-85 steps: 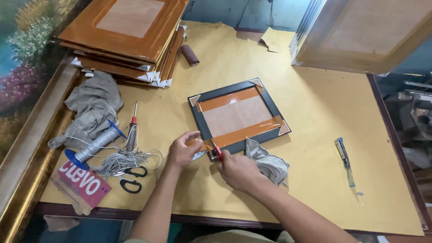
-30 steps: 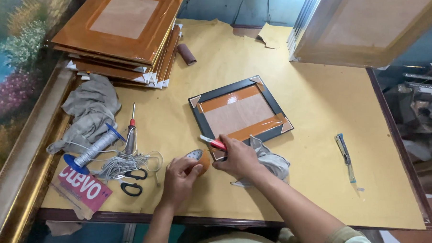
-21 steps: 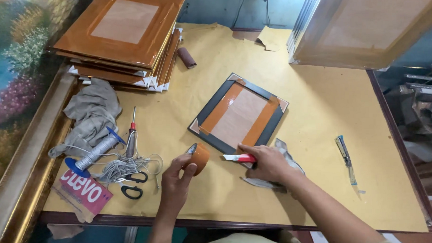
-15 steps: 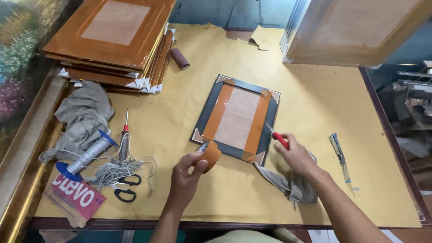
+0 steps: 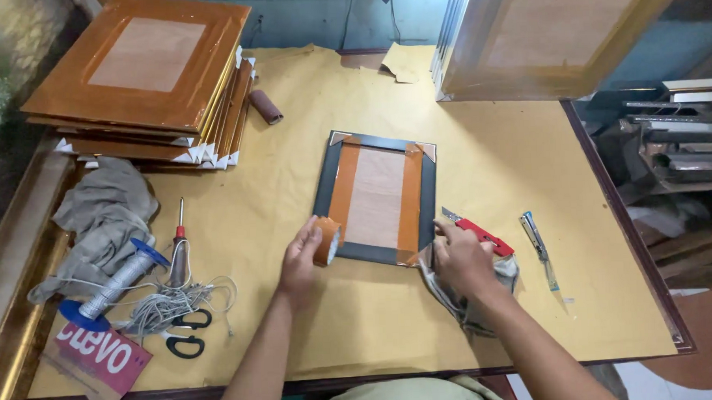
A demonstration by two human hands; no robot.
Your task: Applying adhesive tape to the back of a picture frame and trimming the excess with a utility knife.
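Taping goes cleanly if the left hand (image 5: 299,261), gripping the brown tape roll (image 5: 327,240), pulls it flat along the picture frame (image 5: 377,198) edge while the right hand (image 5: 462,257), closed on the red utility knife (image 5: 475,231), steadies the corner.

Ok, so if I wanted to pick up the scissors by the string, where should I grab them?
Take the scissors by the black handle loops, coming straight down from above. They lie flat on the paper-covered table, loops towards the near edge and free of clutter. The blades point up into the tangle of string, so a grip there would likely snag and meet the sharp end.
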